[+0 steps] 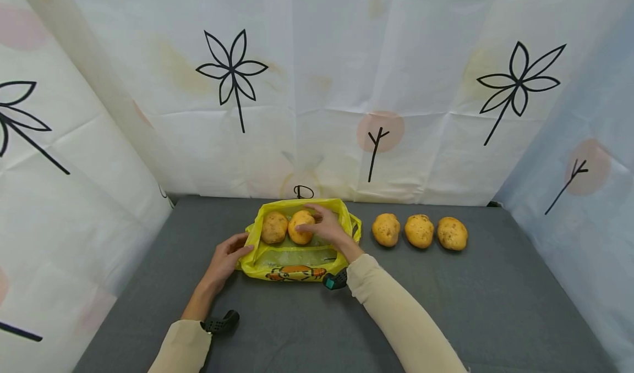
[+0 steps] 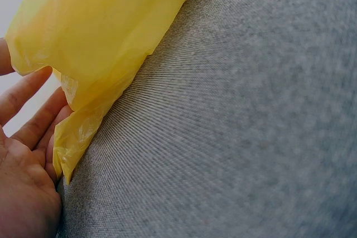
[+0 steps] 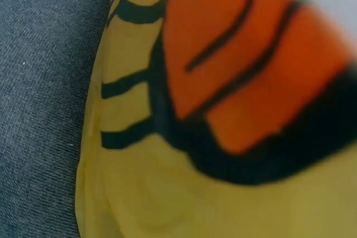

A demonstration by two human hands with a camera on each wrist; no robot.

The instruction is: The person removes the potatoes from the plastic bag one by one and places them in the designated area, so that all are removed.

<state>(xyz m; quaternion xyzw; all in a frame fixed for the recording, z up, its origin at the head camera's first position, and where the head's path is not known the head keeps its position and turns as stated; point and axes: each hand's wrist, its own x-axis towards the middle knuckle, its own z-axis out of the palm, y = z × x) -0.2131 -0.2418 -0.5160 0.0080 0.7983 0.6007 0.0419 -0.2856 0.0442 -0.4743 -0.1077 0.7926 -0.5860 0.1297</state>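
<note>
In the head view a yellow plastic bag point(image 1: 252, 257) lies on its side with its mouth spread, a printed orange figure on its near face. Inside, one potato point(image 1: 274, 228) sits on the left, and a second potato point(image 1: 299, 231) is beside it. My right hand point(image 1: 327, 227) reaches into the bag and grips this second potato between thumb and fingers. At the bag's left edge is my left hand point(image 1: 230, 254), its fairly straight fingers touching the plastic. The left wrist view shows the bag point(image 2: 106, 32) covering some fingertips. Only the bag's printed side point(image 3: 162, 193) fills the right wrist view.
To the right of the bag, three more potatoes stand in a row: a near one point(image 1: 386, 230), a middle one point(image 1: 419, 231) and a far-right one point(image 1: 452, 233). All rest on a dark grey table point(image 1: 307, 329). White patterned cloth point(image 1: 317, 87) closes the back and sides.
</note>
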